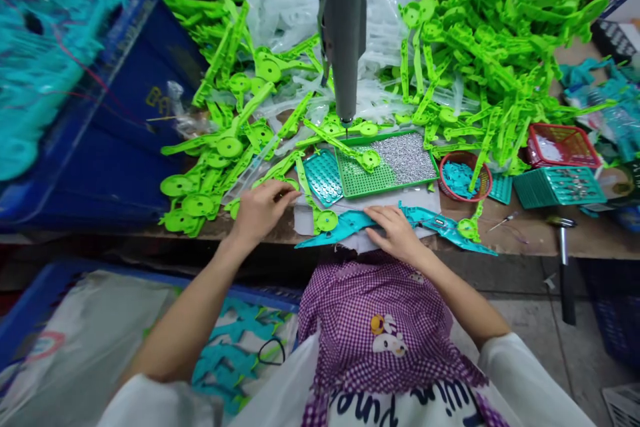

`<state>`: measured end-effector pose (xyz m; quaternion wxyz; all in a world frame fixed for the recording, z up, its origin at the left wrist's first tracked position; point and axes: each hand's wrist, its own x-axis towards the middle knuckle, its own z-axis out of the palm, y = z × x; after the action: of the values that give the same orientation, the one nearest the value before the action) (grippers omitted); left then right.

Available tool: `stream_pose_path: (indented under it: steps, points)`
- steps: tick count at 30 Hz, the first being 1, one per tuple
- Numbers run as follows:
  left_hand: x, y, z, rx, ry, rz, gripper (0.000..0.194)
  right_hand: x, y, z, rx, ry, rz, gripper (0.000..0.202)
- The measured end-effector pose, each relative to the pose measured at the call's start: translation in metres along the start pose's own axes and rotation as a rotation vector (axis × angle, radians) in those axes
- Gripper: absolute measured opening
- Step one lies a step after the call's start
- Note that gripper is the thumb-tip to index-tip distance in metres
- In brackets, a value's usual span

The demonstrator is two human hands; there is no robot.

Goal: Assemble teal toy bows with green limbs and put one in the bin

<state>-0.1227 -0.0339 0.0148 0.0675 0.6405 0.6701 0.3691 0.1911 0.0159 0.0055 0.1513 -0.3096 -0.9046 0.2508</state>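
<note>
A long, curved teal plastic part (345,227) lies along the bench's front edge, with a green round-ended arm at either end. My right hand (395,230) is closed over its middle, fingers on top and thumb on the near side. To the left, my left hand (263,210) is raised beside the green plastic arms (240,147), thumb and fingertips pinched together. Whatever is between those fingertips is too small to make out. Above the bench hangs a grey electric screwdriver (345,40), its bit pointing down over a green tray (390,163) of small silvery screws.
A teal tray of small round pieces (324,177) sits left of the screws. On the right are a red basket of teal bits (463,177), stacked teal trays (557,187) and a hammer (565,260) overhanging the edge. A blue bin (120,100) stands left; green parts heap behind.
</note>
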Motion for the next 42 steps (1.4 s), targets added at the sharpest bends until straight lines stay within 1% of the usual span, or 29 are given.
stream_pose_path:
  steps: [2,4,7,9,11,12,14,16,17,18,20,21,22,24,26,28,29,31,32,33,35,36,37,39,40,42]
  points:
    - [-0.004,-0.008,0.003,0.039,-0.037,0.069,0.027,-0.001,0.001,-0.001,-0.019,-0.002,0.012,0.041]
    - [-0.016,-0.015,0.001,0.058,-0.061,0.1,0.024,-0.003,0.004,-0.002,-0.031,-0.004,0.022,0.04]
    - [-0.038,-0.023,-0.01,0.116,-0.045,0.098,0.021,-0.009,0.012,-0.005,-0.034,-0.01,0.005,0.039]
    - [-0.05,-0.021,-0.019,0.16,-0.019,0.082,0.023,-0.014,0.016,-0.008,-0.034,-0.014,-0.014,0.039]
    - [-0.059,-0.011,-0.026,0.16,0.004,0.075,0.024,-0.017,0.015,-0.012,-0.036,-0.006,-0.029,0.038]
    - [-0.061,-0.003,-0.027,0.142,0.008,0.086,0.024,-0.017,0.01,-0.015,-0.039,0.01,-0.033,0.039]
    - [-0.063,0.017,-0.027,0.084,-0.018,0.133,0.021,-0.01,-0.01,-0.02,-0.027,0.065,-0.041,0.042]
    - [-0.061,0.039,-0.025,0.024,-0.084,0.188,0.02,0.006,-0.039,-0.02,0.045,0.095,-0.076,0.049]
    - [-0.059,0.048,-0.023,-0.002,-0.117,0.207,0.021,0.016,-0.054,-0.018,0.114,0.07,-0.116,0.052]
    - [-0.057,0.056,-0.021,-0.022,-0.135,0.216,0.021,0.026,-0.067,-0.015,0.193,0.013,-0.155,0.055]
    - [-0.054,0.066,-0.02,-0.05,-0.118,0.206,0.022,0.045,-0.083,-0.006,0.33,-0.114,-0.135,0.054]
    - [-0.054,0.068,-0.019,-0.063,-0.094,0.187,0.02,0.052,-0.086,-0.002,0.375,-0.154,-0.093,0.05]
    - [-0.054,0.068,-0.019,-0.079,-0.076,0.163,0.018,0.057,-0.084,0.001,0.398,-0.168,-0.042,0.044]
    - [-0.056,0.065,-0.018,-0.125,-0.08,0.117,0.014,0.062,-0.074,0.003,0.399,-0.141,0.041,0.031]
    - [-0.058,0.059,-0.017,-0.176,-0.108,0.075,0.013,0.061,-0.06,0.0,0.36,-0.14,0.067,0.025]
    - [-0.059,0.055,-0.015,-0.21,-0.12,0.027,0.014,0.058,-0.052,-0.008,0.241,-0.188,0.075,0.023]
    - [-0.058,0.054,-0.014,-0.222,-0.12,0.008,0.014,0.057,-0.053,-0.011,0.143,-0.186,0.079,0.023]
    - [-0.054,0.053,-0.012,-0.24,-0.138,-0.002,0.014,0.057,-0.062,-0.016,-0.064,-0.115,0.062,0.028]
    - [-0.052,0.054,-0.012,-0.242,-0.154,-0.002,0.014,0.058,-0.07,-0.016,-0.13,-0.075,0.022,0.034]
    - [-0.05,0.056,-0.012,-0.235,-0.168,-0.006,0.013,0.059,-0.078,-0.015,-0.147,-0.057,-0.043,0.04]
    - [-0.048,0.06,-0.011,-0.216,-0.182,-0.035,0.012,0.062,-0.091,-0.011,-0.056,-0.109,-0.179,0.048]
    - [-0.048,0.061,-0.011,-0.221,-0.181,-0.059,0.01,0.063,-0.095,-0.008,0.018,-0.148,-0.203,0.049]
    - [-0.049,0.062,-0.011,-0.243,-0.181,-0.084,0.008,0.063,-0.096,-0.006,0.087,-0.175,-0.179,0.049]
    - [-0.05,0.06,-0.012,-0.323,-0.198,-0.114,0.009,0.063,-0.092,-0.004,0.169,-0.178,-0.047,0.043]
    - [-0.049,0.056,-0.012,-0.349,-0.218,-0.106,0.013,0.063,-0.087,-0.005,0.181,-0.164,0.012,0.037]
    - [-0.042,0.044,-0.012,-0.31,-0.221,-0.053,0.018,0.062,-0.078,-0.009,0.185,-0.124,0.058,0.026]
